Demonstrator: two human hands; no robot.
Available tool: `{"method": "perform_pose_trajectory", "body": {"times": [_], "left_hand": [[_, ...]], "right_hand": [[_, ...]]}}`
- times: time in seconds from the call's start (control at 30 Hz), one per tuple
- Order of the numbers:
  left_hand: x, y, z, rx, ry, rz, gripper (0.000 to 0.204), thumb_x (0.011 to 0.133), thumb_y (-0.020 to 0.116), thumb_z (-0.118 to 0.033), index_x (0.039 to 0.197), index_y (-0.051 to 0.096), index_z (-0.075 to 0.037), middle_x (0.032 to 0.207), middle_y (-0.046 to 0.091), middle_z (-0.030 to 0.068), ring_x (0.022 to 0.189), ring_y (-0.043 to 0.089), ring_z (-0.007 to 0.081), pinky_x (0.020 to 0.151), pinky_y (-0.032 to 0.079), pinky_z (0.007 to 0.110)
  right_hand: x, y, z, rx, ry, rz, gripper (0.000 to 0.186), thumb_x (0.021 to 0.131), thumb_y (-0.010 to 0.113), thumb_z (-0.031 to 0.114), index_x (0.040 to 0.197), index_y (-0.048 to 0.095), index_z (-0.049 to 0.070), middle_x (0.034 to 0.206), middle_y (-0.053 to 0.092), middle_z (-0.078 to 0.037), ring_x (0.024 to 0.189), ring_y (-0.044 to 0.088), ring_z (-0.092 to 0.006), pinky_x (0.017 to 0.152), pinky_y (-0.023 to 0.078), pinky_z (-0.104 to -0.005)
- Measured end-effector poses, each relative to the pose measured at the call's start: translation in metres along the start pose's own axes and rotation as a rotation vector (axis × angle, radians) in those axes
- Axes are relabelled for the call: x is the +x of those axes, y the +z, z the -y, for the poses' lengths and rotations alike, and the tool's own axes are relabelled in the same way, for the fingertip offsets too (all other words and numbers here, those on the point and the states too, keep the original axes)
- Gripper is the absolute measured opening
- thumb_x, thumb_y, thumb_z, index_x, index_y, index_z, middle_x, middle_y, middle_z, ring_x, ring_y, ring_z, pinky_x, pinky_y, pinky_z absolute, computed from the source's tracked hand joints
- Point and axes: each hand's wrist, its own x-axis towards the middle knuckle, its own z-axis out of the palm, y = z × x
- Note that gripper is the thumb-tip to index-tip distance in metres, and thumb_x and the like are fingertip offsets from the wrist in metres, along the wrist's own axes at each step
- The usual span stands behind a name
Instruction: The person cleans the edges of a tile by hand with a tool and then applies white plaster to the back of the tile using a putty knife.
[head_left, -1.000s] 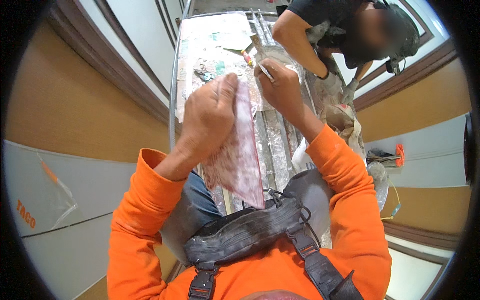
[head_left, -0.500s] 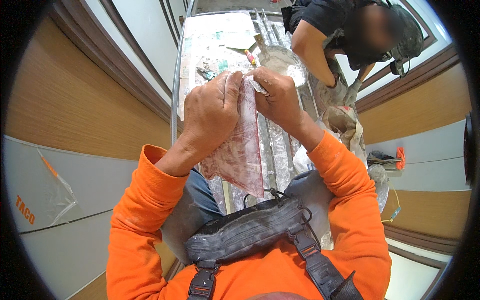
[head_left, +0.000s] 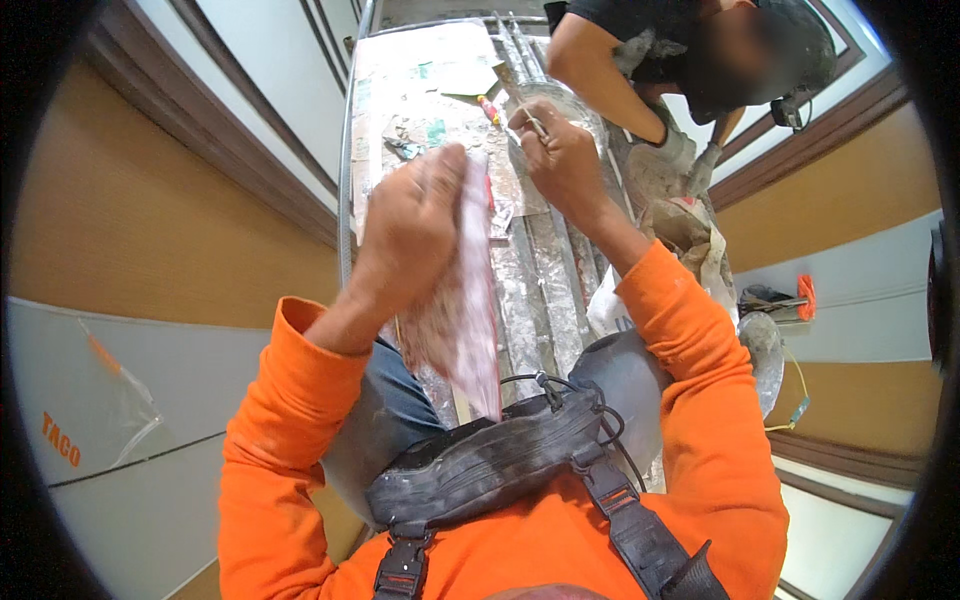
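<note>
Reddish sheet (head_left: 474, 300), dusty and blurred, hangs from the closed fingers of the left hand (head_left: 412, 212). Below the fingers of both hands stretches a slatted platform (head_left: 548, 290); beyond the right hand (head_left: 565, 165), off to its right, a co-worker (head_left: 672, 72) bends over. Pale paper (head_left: 420, 62) lies beyond the left fingers, a black pouch (head_left: 480, 468) sits nearer the wearer than either hand, and a red-and-yellow object (head_left: 488, 108) lies just left of the right fingers, which pinch a small pale strip (head_left: 538, 126).
</note>
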Motion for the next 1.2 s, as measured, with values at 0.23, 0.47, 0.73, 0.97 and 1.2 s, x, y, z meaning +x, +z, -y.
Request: {"method": "perform_pose_trajectory", "body": {"times": [0.23, 0.47, 0.73, 0.97, 1.2], "left_hand": [[0.017, -0.01, 0.017, 0.453, 0.007, -0.142, 0.046, 0.107, 0.047, -0.035, 0.089, 0.067, 0.002, 0.072, 0.066, 0.0198, 0.064, 0.062, 0.031, 0.064, 0.049, 0.042], [0.016, -0.007, 0.013, 0.624, 0.072, -0.131, 0.04, 0.106, 0.046, -0.031, 0.091, 0.067, -0.001, 0.075, 0.067, 0.0236, 0.07, 0.067, 0.0422, 0.066, 0.053, 0.049], [0.034, -0.023, 0.029, 0.671, -0.024, -0.276, 0.043, 0.105, 0.045, -0.036, 0.098, 0.069, -0.001, 0.083, 0.07, 0.0242, 0.081, 0.069, 0.0448, 0.075, 0.053, 0.052], [0.039, -0.028, 0.022, 0.66, 0.013, -0.321, 0.035, 0.1, 0.057, -0.034, 0.117, 0.066, -0.004, 0.099, 0.07, 0.0185, 0.098, 0.067, 0.0372, 0.088, 0.05, 0.046], [0.014, -0.008, 0.019, 0.184, 0.271, -0.32, 0.028, 0.09, 0.076, -0.029, 0.098, 0.062, -0.006, 0.089, 0.058, 0.0009, 0.081, 0.049, 0.0113, 0.073, 0.043, 0.03]], "right_hand": [[-0.001, -0.013, 0.044, 0.763, 0.375, 0.258, 0.018, 0.104, 0.054, 0.017, 0.107, 0.063, 0.002, 0.069, 0.047, 0.005, 0.048, 0.038, -0.0024, 0.042, 0.034, -0.02], [0.001, -0.018, 0.062, 0.959, 0.463, 0.393, 0.035, 0.103, 0.059, 0.029, 0.12, 0.06, -0.001, 0.07, 0.054, 0.001, 0.042, 0.044, -0.0025, 0.037, 0.034, -0.0183], [-0.005, -0.018, 0.066, 0.928, 0.65, 0.749, 0.018, 0.093, 0.07, 0.02, 0.094, 0.066, 0.002, 0.07, 0.061, -0.002, 0.042, 0.043, -0.0034, 0.035, 0.031, -0.0207], [-0.009, -0.014, 0.078, 0.843, 0.616, 0.457, 0.01, 0.097, 0.063, 0.012, 0.095, 0.061, 0.002, 0.07, 0.056, 0.0, 0.044, 0.044, -0.0042, 0.038, 0.035, -0.0196], [0.002, -0.024, 0.047, 1.147, 0.744, -0.051, 0.015, 0.097, 0.06, 0.013, 0.086, 0.062, 0.004, 0.066, 0.055, 0.0, 0.049, 0.047, -0.0069, 0.045, 0.037, -0.0227]]}}
